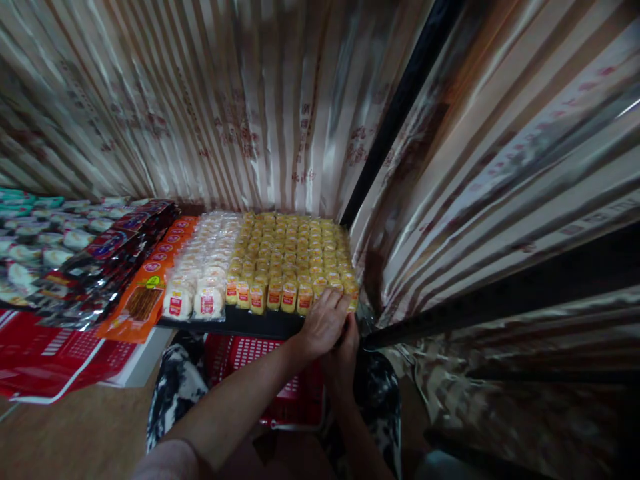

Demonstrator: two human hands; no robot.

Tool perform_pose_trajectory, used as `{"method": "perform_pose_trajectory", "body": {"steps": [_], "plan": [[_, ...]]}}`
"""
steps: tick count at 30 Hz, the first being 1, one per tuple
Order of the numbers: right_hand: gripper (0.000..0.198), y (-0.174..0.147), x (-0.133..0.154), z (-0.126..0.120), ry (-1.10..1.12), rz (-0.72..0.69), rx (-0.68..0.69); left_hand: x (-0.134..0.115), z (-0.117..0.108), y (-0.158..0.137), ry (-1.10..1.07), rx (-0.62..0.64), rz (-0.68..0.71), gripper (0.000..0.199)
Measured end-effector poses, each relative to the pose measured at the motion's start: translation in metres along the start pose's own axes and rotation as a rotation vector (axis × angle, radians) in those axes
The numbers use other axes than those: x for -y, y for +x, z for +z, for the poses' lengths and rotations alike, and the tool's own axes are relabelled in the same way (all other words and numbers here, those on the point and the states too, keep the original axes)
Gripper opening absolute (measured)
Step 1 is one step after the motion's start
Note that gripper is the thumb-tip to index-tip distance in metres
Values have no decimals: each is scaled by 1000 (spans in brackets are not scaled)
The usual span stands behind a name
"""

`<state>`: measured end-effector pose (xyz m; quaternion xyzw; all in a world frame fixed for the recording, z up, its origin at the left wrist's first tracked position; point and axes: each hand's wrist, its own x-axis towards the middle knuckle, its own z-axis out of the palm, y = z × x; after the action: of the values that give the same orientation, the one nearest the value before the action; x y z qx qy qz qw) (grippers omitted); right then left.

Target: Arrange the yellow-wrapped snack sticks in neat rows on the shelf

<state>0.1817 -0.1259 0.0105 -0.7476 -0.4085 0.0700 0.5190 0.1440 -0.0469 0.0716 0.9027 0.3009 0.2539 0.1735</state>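
Yellow wrapped cakes [287, 293] stand in tight rows on a black shelf [250, 324], red labels on the front ones. At the right front corner of these rows, my left hand [325, 323] has its fingers curled over the front cakes, closed against them. My right hand [346, 347] is just below and to the right, partly covered by the left one. Its fingers are bent near the lower end of the corner cake; what they grip is hidden. White round wrapped cakes [195, 280] lie left of the yellow rows.
Orange snack packets [145, 293], dark packets [107, 267] and green-white packets [45, 233] fill the shelf's left part. Red baskets [47, 357] [245, 353] sit below. A black post [400, 120] rises behind on the right. Striped plastic sheeting [250, 100] hangs around the shelf.
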Motion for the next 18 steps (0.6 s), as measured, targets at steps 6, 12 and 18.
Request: {"method": "perform_pose_trajectory", "body": {"steps": [6, 12, 18], "plan": [[51, 3, -14, 7, -73, -236, -81, 2, 1, -10, 45, -144, 16, 36], [50, 3, -30, 11, -82, -191, -51, 9, 4, -41, 68, -231, 74, 30], [48, 6, -21, 9, -82, -148, -2, 19, 11, -51, -74, -143, -15, 36]]}}
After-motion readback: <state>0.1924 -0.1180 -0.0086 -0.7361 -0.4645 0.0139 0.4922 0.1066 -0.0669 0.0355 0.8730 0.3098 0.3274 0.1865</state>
